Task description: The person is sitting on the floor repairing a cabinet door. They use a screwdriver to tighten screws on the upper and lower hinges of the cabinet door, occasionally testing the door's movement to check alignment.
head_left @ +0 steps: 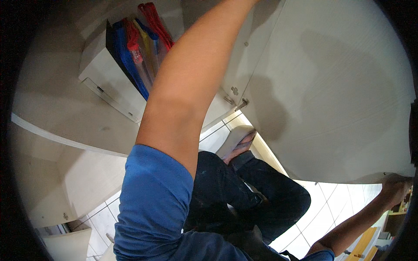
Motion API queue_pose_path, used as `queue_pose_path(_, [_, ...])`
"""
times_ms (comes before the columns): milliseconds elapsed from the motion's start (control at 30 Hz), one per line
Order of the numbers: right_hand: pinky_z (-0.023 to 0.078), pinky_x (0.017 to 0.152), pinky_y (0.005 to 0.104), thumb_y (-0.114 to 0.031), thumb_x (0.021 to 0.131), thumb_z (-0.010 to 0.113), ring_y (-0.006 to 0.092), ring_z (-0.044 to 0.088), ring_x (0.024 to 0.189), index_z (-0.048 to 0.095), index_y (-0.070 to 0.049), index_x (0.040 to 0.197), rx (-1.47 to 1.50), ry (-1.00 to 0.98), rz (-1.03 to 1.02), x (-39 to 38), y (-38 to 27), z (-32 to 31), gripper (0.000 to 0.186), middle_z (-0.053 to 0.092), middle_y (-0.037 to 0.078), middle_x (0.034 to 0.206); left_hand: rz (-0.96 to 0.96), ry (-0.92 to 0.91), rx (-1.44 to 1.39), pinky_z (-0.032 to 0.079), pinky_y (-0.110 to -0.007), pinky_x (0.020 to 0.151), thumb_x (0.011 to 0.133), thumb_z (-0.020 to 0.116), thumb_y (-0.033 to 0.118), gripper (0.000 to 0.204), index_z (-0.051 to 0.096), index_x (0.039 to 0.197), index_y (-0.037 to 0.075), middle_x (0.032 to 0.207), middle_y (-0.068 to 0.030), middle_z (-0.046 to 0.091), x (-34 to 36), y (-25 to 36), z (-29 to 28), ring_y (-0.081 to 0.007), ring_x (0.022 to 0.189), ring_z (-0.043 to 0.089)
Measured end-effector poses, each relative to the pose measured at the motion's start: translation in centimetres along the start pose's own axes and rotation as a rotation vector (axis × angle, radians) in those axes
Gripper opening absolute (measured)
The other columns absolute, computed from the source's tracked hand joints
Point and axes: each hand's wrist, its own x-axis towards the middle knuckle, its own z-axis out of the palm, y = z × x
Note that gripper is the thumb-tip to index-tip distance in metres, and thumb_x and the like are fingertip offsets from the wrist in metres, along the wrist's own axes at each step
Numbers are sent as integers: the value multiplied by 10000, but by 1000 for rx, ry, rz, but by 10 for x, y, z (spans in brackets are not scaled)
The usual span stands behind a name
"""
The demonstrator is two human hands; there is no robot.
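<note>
The one view, a head-worn fisheye, looks steeply down past the near blue sleeve [152, 195] toward a cabinet door [339, 108] on the right, with the tiled floor [333, 204] farther below.

- Dim and greyish over the shelf [65, 117], darker toward its left end.
- Brightest on the white floor tiles [322, 198], almost washed out just past the lower edge of the door [344, 126].
- Blotched with broad, soft-edged shadows across the door, heaviest near its hinge [242, 104].
- Bowed into a curve along the shelf's front edge, a fisheye bend.
- Cut off by black around the rim and corners.
- Grainy in dim parts, short of detail in the dark trousers [278, 195].
- Shaded and indistinct on the right hand [397, 187], beside the door's lower corner.
</note>
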Motion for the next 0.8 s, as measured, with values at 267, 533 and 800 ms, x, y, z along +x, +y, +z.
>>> queue_pose_path(267, [512, 830, 407, -297, 873, 678, 255, 620, 954, 554, -122, 1102, 169, -33, 93, -2, -2, -20, 314, 609, 120, 1015, -9, 0, 115, 311, -410, 1147, 753, 789, 465, 1058, 240, 1515, -22, 1472, -297, 389, -1, 4, -3, -384, 1374, 396])
queue_pose_path(533, [534, 919, 486, -231, 891, 665, 380, 619, 1105, 436, -25, 1339, 753, 113, 309, -3, -5, -18, 544, 578, 224, 1250, -155, -73, 44, 329, -417, 1130, 768, 784, 469, 1066, 200, 1544, 30, 1424, -290, 452, 0, 18, -12, -380, 1344, 432])
queue_pose_path(800, [386, 1124, 425, -169, 979, 511, 307, 548, 1262, 530, 27, 1315, 1247, 300, 602, -1, -3, -95, 390, 544, 190, 1382, -95, 108, 114, 352, -445, 1103, 768, 799, 447, 1113, 131, 1550, 23, 1374, -251, 499, -6, 12, -2, -360, 1293, 470])
